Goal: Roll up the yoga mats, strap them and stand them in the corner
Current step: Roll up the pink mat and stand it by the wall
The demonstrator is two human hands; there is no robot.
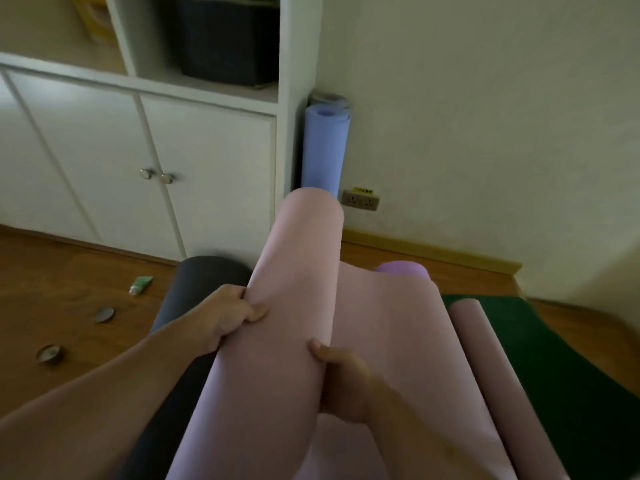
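Rolling the pink mat [294, 271] is the step I judge to be in hand: its roll runs up the middle of the frame, from the bottom edge toward the corner, with a loose flap of the same mat spreading out to its right. My left hand [228, 313] grips the roll's left flank at mid-frame, fingers curled and pinching into the foam. My right hand [341, 379], lower and nearer the centre, clasps the roll's right edge where the flap comes off, thumb pressed on the roll's face. No strap shows anywhere, so this mat is neither fully wound nor bound. Left of the roll a dark grey roll [194, 289] lies on the wood floor [52, 271]; at right a thinner pink roll [485, 358] rests against a dark green mat [571, 375], and a purple roll [403, 270] peeks out behind the flap. In the corner, upper centre of the frame, 1 blue mat [325, 150] already stands upright beside the white cabinet [173, 168], with what looks like a grey one behind it. Next, I think, I need to draw the flap snug round the roll and keep both edges level, or it will telescope; then find a strap.
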